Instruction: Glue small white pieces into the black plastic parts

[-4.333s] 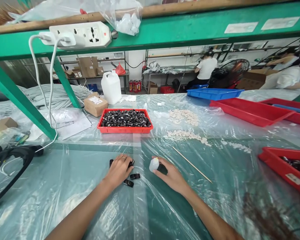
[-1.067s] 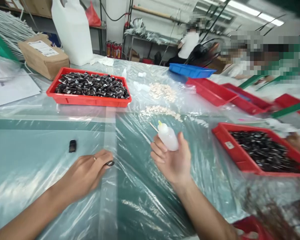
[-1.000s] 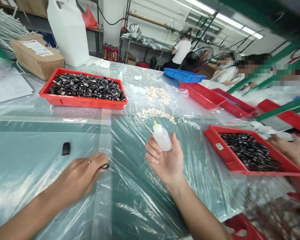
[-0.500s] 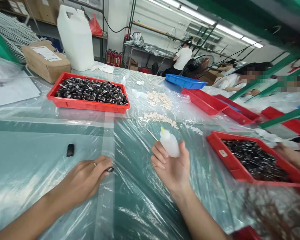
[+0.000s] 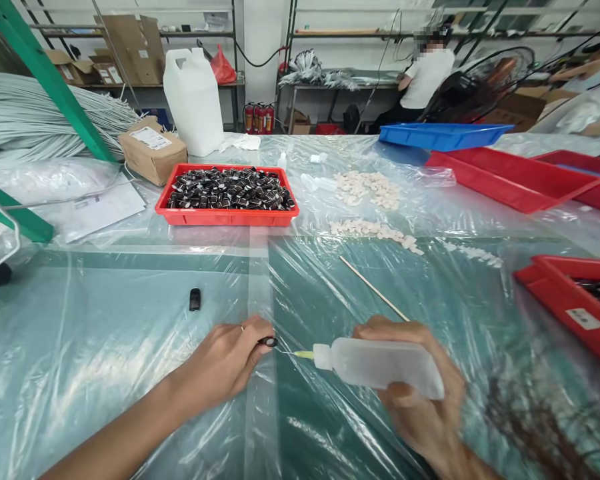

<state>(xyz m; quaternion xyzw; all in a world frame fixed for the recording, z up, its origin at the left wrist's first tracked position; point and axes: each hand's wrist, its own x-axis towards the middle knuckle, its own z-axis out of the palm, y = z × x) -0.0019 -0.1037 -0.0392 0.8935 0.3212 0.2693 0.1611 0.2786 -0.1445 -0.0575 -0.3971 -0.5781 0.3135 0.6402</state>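
Squeeze bottle (image 5: 380, 363), light and soft-walled, lies sideways in the right hand (image 5: 420, 393), whose grip wraps its middle. Its yellow nozzle (image 5: 304, 355) nearly meets the small black part (image 5: 267, 341), rigid and slippery-looking, pinched at the left hand (image 5: 225, 360) fingertips on the table (image 5: 130, 347).

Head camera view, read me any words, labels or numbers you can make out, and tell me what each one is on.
No text is legible.
Label on the cardboard box: print too small to read.
Sticker on the red tray at right: blurred.
Paper sheet under the plastic: lines too faint.
Squeeze bottle in the right hand and black piece at the left hand: no markings.
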